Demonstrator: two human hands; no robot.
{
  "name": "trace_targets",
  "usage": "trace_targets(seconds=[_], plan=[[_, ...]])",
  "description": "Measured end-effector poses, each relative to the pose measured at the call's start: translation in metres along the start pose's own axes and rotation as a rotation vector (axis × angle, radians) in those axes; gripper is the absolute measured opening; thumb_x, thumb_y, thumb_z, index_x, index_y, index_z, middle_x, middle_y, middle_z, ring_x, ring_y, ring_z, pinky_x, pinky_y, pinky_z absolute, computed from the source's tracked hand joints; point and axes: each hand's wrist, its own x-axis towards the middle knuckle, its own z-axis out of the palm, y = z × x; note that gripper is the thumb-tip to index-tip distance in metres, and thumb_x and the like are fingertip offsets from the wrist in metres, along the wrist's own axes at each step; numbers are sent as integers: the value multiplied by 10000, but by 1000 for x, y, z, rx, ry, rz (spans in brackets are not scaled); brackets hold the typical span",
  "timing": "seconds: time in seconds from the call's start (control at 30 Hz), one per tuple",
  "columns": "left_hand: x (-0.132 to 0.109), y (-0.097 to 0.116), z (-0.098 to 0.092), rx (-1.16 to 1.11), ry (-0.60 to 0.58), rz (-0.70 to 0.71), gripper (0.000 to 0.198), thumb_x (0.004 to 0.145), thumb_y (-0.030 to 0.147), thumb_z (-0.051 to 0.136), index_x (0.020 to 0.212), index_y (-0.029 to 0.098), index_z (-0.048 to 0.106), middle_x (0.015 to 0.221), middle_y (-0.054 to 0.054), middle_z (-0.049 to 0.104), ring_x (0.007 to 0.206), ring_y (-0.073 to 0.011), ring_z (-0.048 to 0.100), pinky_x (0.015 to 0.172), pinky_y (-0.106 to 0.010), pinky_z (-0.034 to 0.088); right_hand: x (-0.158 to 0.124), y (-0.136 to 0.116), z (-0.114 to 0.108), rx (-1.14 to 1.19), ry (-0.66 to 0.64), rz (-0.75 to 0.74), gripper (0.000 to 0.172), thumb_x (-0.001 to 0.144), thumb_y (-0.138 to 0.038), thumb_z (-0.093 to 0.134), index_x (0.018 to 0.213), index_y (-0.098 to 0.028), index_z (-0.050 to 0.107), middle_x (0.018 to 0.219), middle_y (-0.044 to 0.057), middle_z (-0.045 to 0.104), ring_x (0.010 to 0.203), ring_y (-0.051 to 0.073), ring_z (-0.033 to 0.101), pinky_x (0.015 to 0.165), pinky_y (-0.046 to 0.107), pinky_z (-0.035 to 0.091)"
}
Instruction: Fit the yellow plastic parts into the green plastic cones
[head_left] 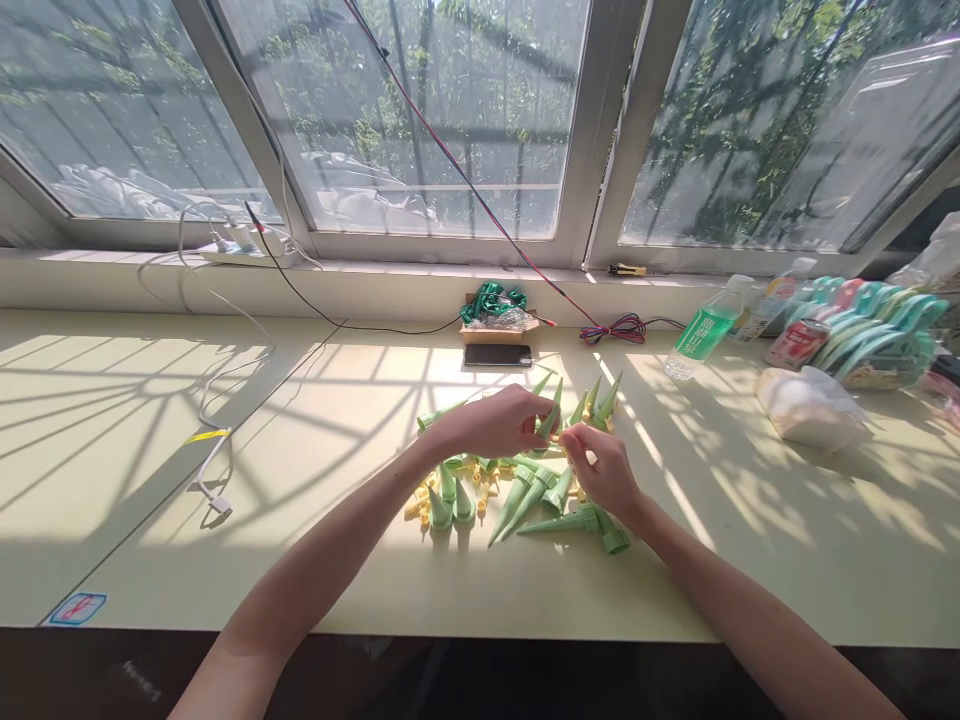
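My left hand (514, 418) is closed around a green plastic cone spike (553, 412), its tip pointing up. Close beside it, my right hand (604, 468) has thumb and fingertips pinched together near the base of that spike; whatever lies between them is too small to make out. Beneath and around both hands spreads a pile of green cone spikes (532, 495), some lying on their sides. Two spikes (451, 508) stand upright at the near left. Small yellow nozzle-like pieces (484, 490) are scattered among them.
Behind the pile lie a black phone (497, 355) and a small cardboard box (491, 335) with green material. At right stand a green-labelled bottle (701, 335), a can (799, 342), a white tissue pack (810, 408) and pastel hangers (877, 330). A white cable (217, 430) crosses the left tabletop.
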Motion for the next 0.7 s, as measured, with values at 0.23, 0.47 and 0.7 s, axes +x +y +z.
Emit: trace_targets(seconds=[0.23, 0.47, 0.7], plan=[[-2, 16, 1, 134, -49, 32, 73, 849, 127, 568, 801, 150, 618, 713, -16, 631, 678, -137, 549, 646, -254, 393, -1, 0, 2, -11, -5, -16, 386, 992, -224, 432, 607, -200, 414, 515, -51, 393, 456, 82, 351, 468, 230, 277], [-3, 13, -2, 108, -22, 47, 70, 848, 145, 574, 793, 157, 616, 678, -1, 624, 627, -120, 539, 615, -241, 380, -1, -4, 1, 44, 10, 29, 209, 972, -251, 514, 783, -191, 578, 587, -34, 542, 491, 93, 487, 488, 220, 391], [-3, 1, -8, -73, 13, 3, 39, 818, 176, 655, 838, 143, 662, 685, -6, 634, 611, -105, 586, 558, -201, 413, -3, -1, 2, 73, 22, 1, 205, 937, -274, 611, 1133, -215, 603, 914, 45, 702, 575, 108, 596, 540, 249, 521]])
